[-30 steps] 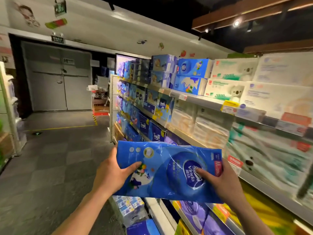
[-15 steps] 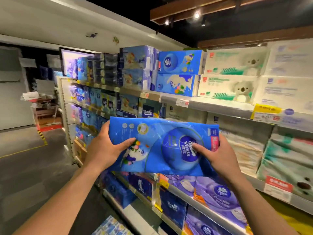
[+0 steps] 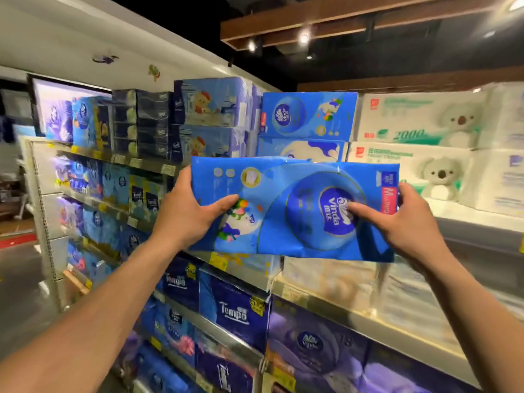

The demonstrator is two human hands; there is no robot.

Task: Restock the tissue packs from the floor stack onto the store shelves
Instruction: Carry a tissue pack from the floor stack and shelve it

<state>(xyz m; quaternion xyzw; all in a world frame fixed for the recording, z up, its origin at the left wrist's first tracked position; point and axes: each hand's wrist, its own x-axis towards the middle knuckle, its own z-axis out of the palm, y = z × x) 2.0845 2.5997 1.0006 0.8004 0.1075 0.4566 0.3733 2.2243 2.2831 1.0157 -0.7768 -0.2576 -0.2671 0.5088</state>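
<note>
Just below and in front of the stacked blue packs [image 3: 309, 116], the tissue pack [image 3: 295, 208] is held up in the air, long side level and printed face toward the camera. It touches no shelf. The left hand [image 3: 184, 214] has a closed grip on its left end, thumb across the front and fingers hidden behind. The right hand [image 3: 408, 222] has a closed grip on the right end, one digit pressed on the round logo and the rest wrapped round the edge.

The pack matches that stack in print, so it most likely belongs there. No gap shows beside the stack: bear-print packs [image 3: 215, 106] sit close on its left and koala packs [image 3: 419, 120] on its right. The room above the stack looks free. To place it well, lift the pack clear of the stack's top before moving it inward. Hold both ends level, since the soft wrap looks likely to sag in the middle. Lead with the back edge and lower it flat, so the two packs underneath are not pushed back or skewed. Let go only once its weight rests there.

The top shelf [image 3: 467, 219] under the stack is pale metal, with price tags [image 3: 167, 169] along its front lip. Lower shelves beneath the stack carry dark blue Tempo packs [image 3: 235, 310]. Grey floor [image 3: 17, 279] shows far below and to the left of the stack. Above the stack runs a wooden beam [image 3: 340, 12] with small spotlights [image 3: 304, 38] under a dark ceiling.
</note>
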